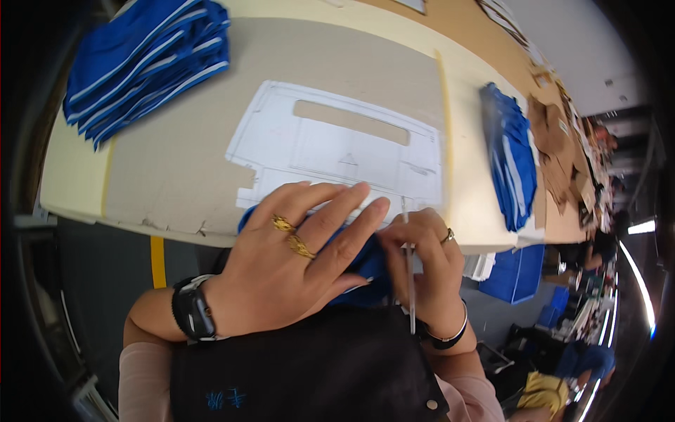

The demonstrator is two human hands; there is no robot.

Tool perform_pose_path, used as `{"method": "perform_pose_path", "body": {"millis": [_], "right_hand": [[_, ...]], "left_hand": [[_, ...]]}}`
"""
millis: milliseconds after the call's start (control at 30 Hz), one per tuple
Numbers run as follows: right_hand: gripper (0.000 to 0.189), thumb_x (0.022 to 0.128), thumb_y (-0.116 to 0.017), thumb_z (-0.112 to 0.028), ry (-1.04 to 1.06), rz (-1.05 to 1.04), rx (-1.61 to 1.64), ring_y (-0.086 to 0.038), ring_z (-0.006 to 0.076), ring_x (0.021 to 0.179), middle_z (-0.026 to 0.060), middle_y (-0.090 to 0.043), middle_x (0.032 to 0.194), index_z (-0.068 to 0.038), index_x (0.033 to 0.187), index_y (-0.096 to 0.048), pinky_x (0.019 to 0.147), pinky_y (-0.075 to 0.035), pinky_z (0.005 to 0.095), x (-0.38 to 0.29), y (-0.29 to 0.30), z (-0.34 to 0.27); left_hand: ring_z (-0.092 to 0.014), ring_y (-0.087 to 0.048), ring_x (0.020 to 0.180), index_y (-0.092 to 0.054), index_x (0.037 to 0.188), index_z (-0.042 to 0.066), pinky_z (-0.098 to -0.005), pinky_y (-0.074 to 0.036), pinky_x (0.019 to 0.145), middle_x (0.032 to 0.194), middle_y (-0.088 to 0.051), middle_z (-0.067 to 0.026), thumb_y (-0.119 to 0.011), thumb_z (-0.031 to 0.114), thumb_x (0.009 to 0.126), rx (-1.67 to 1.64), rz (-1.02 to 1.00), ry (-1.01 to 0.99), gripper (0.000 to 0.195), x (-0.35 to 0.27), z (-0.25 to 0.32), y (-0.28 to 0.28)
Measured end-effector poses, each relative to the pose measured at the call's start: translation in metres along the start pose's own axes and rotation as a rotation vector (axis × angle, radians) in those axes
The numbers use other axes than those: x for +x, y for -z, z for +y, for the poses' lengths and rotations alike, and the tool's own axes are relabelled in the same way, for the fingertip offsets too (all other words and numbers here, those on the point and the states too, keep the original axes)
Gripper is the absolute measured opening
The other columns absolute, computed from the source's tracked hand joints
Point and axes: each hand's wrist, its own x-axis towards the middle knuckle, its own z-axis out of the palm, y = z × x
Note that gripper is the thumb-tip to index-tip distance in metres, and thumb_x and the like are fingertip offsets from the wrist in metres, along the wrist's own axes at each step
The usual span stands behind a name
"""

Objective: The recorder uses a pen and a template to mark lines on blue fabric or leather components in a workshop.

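My left hand (285, 258) lies with its fingers spread over blue fabric (377, 271) at the table's near edge. Its fingertips reach onto a white pattern template (321, 147) with pencil lines and a long cut-out slot. Much of the fabric is hidden under this hand, and part of it hangs over the edge towards my lap. Close by on the right, my right hand (430, 253) grips a thin, pale, pen-like stick (412, 295), held nearly upright. The fingertips of that hand touch the fabric's right side.
A stack of blue fabric pieces with white edging (153, 63) lies at the back left. Another blue stack (511, 158) is on the right, beside brown paper (551, 142). Below the table on the right stands a blue plastic bin (514, 274). People are farther off to the right.
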Motion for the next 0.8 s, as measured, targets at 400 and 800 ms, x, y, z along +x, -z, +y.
{"method": "perform_pose_path", "body": {"millis": [400, 800], "right_hand": [[0.053, 0.073, -0.074, 0.004, -0.021, 0.439, -0.031, -0.062, 0.0328, 0.093, 0.0143, -0.062, 0.106, -0.006, 0.122, -0.056, 0.081, -0.049, 0.0392, -0.011, 0.019, -0.011], [0.038, 0.07, -0.063, 0.009, 0.2, 0.885, -0.086, -0.055, 0.0209, 0.072, 0.0118, -0.058, 0.091, -0.005, 0.106, -0.065, 0.064, -0.045, 0.0327, 0.003, 0.075, -0.007]], "left_hand": [[-0.024, -0.058, 0.112, -0.056, 0.123, -0.007, -0.0343, -0.041, 0.102, 0.121, -0.06, -0.0152, -0.051, 0.0, 0.099, -0.378, 0.55, -0.01, 0.026, -0.013, 0.008, 0.042], [-0.031, -0.054, 0.128, -0.041, 0.149, 0.004, -0.0393, -0.04, 0.107, 0.148, -0.047, -0.0143, -0.054, -0.014, 0.085, -0.189, 0.445, 0.21, 0.068, 0.002, -0.003, 0.023]]}}
